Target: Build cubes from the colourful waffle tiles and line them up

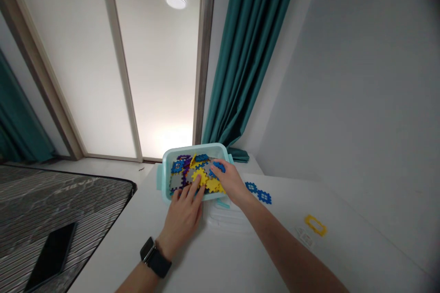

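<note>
A light teal plastic bin [166,169] on the white table holds many flat notched pieces in blue, yellow, purple and grey. My left hand [184,210], with a dark watch [154,256] on the wrist, rests over the bin's near rim, its fingers spread and touching a yellow piece [200,176]. Over the bin's right side, the fingers of my right hand [229,178] are closed on a blue piece [218,167]. Two blue window-shaped pieces [264,196] lie on the table just right of the bin.
A clear lid [228,219] lies in front of the bin. Further right are a yellow frame piece [315,225] and a small printed label [304,237]. A black phone [51,256] is on the grey striped mat [99,201] at left. A teal curtain [250,55] hangs behind.
</note>
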`<state>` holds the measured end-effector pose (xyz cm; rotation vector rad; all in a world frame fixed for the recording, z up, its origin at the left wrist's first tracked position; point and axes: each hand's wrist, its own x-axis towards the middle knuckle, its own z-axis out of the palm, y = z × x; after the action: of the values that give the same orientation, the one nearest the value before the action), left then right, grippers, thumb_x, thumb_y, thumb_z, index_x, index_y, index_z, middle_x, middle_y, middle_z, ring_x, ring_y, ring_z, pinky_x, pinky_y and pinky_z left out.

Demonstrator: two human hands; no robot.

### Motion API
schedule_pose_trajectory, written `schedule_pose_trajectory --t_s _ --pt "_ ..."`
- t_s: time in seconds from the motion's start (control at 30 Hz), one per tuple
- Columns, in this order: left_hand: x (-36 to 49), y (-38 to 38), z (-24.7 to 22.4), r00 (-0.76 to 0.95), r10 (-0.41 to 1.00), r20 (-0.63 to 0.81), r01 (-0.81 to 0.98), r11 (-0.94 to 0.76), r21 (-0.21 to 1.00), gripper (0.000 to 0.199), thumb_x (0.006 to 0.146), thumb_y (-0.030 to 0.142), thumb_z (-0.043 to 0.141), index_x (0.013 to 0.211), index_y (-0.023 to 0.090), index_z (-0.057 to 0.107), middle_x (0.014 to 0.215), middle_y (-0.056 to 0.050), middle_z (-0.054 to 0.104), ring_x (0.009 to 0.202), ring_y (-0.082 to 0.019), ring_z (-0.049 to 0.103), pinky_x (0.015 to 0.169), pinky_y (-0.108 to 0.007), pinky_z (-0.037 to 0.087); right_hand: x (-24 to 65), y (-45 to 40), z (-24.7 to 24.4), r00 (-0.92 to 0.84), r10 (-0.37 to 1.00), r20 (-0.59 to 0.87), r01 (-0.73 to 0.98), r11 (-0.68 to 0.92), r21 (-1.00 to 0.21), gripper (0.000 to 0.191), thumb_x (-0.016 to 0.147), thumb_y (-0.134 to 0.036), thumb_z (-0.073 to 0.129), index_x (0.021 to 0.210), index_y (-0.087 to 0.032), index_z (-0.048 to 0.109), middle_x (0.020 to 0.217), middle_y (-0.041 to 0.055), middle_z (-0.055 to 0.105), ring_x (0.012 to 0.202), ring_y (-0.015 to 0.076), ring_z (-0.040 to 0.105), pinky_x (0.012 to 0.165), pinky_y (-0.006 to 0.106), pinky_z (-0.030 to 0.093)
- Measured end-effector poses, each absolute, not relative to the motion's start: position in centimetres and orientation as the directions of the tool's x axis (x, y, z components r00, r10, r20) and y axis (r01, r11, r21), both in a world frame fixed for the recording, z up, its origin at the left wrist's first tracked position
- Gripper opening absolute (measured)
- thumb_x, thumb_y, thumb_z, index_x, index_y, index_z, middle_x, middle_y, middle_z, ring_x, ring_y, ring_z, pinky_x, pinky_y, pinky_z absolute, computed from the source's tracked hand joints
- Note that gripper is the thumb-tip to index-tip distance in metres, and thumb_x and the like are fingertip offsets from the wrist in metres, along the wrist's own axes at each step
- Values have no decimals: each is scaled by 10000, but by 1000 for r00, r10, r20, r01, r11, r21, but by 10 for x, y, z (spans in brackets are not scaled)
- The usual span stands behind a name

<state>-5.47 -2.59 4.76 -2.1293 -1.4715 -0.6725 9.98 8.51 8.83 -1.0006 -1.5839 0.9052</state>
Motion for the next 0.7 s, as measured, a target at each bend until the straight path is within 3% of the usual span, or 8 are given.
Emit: schedule_pose_trajectory --t_s 0.13,0.23,0.33,0.53,0.7 --pt "-57 -23 45 293 699 652 948 -302 -102 454 944 142 466 1393 103 517 1529 -183 484 1182 -312 578 928 -445 433 108 87 95 -125 898 423 237 441 -866 321 852 -408 635 1071 -180 691 988 81 742 856 239 692 815 414 567" --pt "-59 -22 45 298 688 662 943 -321 -91 445 944 149 464 1381 97 524 1509 -182 506 1197 -310 578 937 -446 440 116 88 109 -126 844 521 302 533 -790 300 854 -358 637 1115 -215 676 1093 80 721 1005 268 660 972 470 497" --pt "-60 -24 48 302 692 656 935 -349 -63 390 946 169 484 1325 151 578 1471 -166 542 1192 -307 587 944 -448 454 117 91 122 -168 772 613 329 630 -703 329 916 -323 553 1225 -240 625 1237 80 668 1152 258 605 1065 457 436" --pt "-65 -23 47 267 679 683 936 -350 -17 370 905 87 500 1232 204 627 1375 -159 574 1188 -320 578 960 -479 485 105 100 128 -324 645 692 351 761 -546 349 926 -246 491 1249 -250 624 1266 79 629 1231 230 559 1118 425 401" --pt "-70 -19 45 257 637 727 929 -369 -5 364 910 89 513 1243 191 620 1294 -167 590 1131 -314 583 939 -472 506 142 94 118 -276 646 712 440 743 -504 347 976 -246 390 1239 -236 616 1269 94 627 1232 221 564 1113 410 407"
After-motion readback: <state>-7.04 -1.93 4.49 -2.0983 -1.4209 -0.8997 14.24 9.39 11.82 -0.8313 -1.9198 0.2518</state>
